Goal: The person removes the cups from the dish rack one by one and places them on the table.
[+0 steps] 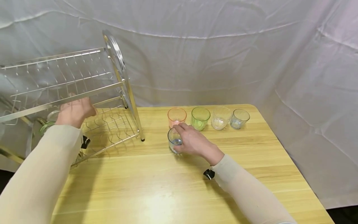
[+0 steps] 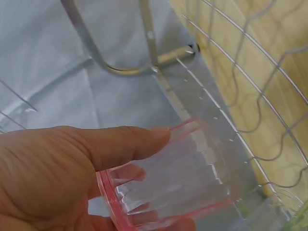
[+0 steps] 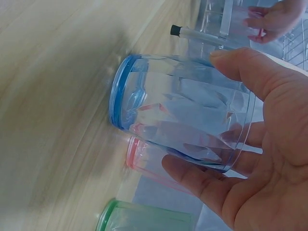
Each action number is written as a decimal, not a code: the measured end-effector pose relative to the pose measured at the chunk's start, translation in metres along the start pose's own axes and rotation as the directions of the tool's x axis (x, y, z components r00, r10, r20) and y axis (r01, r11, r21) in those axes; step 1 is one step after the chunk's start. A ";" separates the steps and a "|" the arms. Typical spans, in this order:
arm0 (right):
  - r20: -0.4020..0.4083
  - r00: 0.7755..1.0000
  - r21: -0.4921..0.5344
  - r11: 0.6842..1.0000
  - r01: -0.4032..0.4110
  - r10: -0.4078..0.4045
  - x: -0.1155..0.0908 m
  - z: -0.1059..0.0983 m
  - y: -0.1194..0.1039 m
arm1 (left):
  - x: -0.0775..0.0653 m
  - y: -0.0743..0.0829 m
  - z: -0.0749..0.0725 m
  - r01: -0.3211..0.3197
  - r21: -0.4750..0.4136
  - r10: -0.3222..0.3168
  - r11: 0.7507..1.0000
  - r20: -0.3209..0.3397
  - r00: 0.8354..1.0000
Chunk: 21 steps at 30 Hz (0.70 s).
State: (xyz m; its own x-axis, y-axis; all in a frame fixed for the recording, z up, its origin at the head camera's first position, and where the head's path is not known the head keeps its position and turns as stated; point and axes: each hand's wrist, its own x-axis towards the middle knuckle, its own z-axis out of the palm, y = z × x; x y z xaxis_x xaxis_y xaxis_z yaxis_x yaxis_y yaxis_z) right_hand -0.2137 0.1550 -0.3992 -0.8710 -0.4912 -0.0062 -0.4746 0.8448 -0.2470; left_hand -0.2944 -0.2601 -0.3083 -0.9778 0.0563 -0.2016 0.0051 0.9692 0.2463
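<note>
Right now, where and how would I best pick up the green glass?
Probably by its upper walls, just below the rim, reaching down from above: the green glass stands upright, mouth up, between the standing pink glass and the clear glass, so neighbours crowd both sides.

Blue glass (image 3: 185,108), yellow wood-grain table (image 1: 126,183)

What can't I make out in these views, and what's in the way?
- Head: the pink glass in the left hand, obscured by that hand and the rack.
- Left wrist: the pink glass's far end, blurred against the rack; contact unclear.
- Left wrist: most of the green item, cut off at bottom right.
- Head: part of the held blue glass, behind the right hand.
- Right wrist: part of the green glass, cut off by the bottom edge.
</note>
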 end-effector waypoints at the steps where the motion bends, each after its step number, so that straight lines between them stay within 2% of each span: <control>1: 0.001 1.000 0.004 1.000 -0.003 0.003 0.000 0.000 0.000 | -0.003 0.002 0.000 -0.002 -0.006 0.002 1.000 -0.008 1.000; 8: 0.007 1.000 0.016 1.000 -0.014 0.014 -0.001 0.000 -0.001 | -0.023 0.012 0.001 -0.036 -0.013 0.036 0.999 -0.004 0.999; 14: 0.011 1.000 0.021 0.999 -0.030 0.029 -0.001 -0.001 -0.003 | -0.032 0.022 0.000 0.005 -0.061 -0.005 0.998 0.002 1.000; 17: 0.012 0.999 0.024 0.999 -0.037 0.037 -0.001 -0.002 -0.003 | -0.034 0.028 -0.002 0.029 -0.046 -0.028 0.999 0.025 0.999; 21: 0.012 0.999 0.030 0.999 -0.040 0.039 -0.002 -0.002 -0.002 | -0.037 0.034 -0.004 0.019 0.014 -0.019 1.000 0.046 0.999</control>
State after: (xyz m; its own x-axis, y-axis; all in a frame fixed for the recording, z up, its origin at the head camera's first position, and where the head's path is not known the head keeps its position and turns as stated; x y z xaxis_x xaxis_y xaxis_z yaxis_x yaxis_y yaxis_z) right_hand -0.2114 0.1542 -0.3970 -0.8874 -0.4601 -0.0273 -0.4358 0.8568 -0.2756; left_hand -0.2590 -0.2303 -0.2892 -0.9672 0.0484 -0.2495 -0.0104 0.9733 0.2293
